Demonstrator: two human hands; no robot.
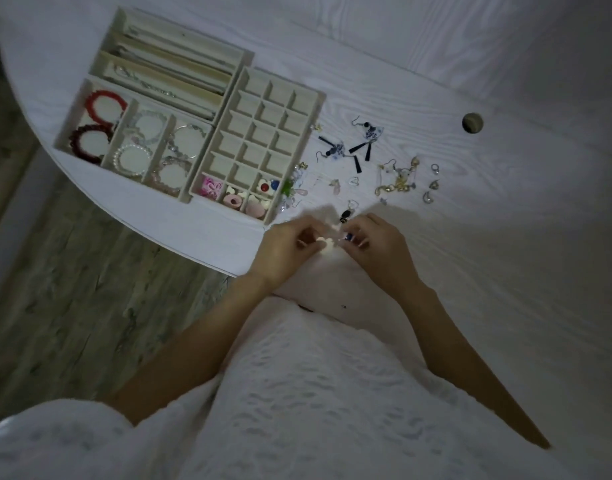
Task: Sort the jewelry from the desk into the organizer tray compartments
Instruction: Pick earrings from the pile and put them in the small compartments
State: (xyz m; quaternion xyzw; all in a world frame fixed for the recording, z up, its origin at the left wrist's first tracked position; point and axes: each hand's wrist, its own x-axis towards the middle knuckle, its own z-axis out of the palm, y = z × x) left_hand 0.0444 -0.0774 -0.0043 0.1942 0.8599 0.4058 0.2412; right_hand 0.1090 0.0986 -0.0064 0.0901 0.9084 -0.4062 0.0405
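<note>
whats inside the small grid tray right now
Grid tray: small pink, white and red-blue pieces fill the nearest cells; the other cells look empty. Its dividers partly hide some cell floors.

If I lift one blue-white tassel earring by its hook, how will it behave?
The blue-white tassel earring will probably hang floppy, since its black tassel lies loose. It looks light: thin wire hook, small bead. The hook may snag its twin, which lies close.

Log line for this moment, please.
left hand: pinching small pale piece | right hand: pinching small dark-blue piece | grid tray: near cells filled | earrings: unsorted
</note>
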